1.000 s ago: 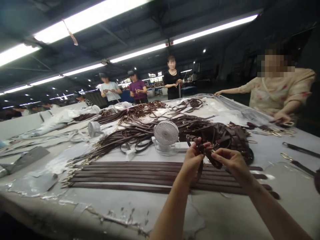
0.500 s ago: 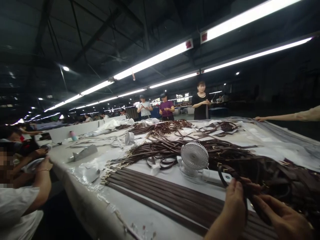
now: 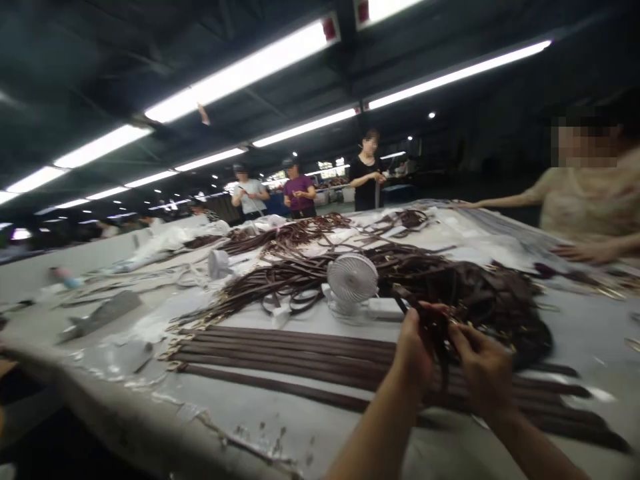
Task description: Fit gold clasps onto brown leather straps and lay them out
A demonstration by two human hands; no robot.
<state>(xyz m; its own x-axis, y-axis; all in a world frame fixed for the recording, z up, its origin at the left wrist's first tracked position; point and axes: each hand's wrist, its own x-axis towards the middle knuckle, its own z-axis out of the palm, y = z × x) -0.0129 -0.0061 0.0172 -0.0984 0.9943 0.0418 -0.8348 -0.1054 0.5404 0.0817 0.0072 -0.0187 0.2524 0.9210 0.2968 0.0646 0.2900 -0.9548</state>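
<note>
A dark brown strap [image 3: 437, 332] is held above the near right part of the table [image 3: 280, 427], between the person's 2 hands. The left hand [image 3: 413, 349] has its thumb and fingers pinched on the strap's upper part. The right hand [image 3: 483, 363] grips the same strap from the other side, fingertips closed on it just beside the left. The strap end hangs down between the 2 wrists. Motion blur hides any buckle or fitting on it.

Directly under the hands lies a row of flat straps [image 3: 280, 347], side by side and parallel, running left to right, with metal ends at the left. Just behind the hands sits a heap of tangled straps [image 3: 480, 290], touching the far edge of the row. A small white desk fan [image 3: 352, 280] stands upright just left of the heap, facing the camera. A 2nd white fan [image 3: 219, 263] stands further left and back. Loose straps [image 3: 300, 233] spread on toward the far end of the table.

At the right edge a co-worker's hand [image 3: 583, 252] rests on the table, well apart from the person's own hands. 3 people [image 3: 299, 190] stand at the far end.
</note>
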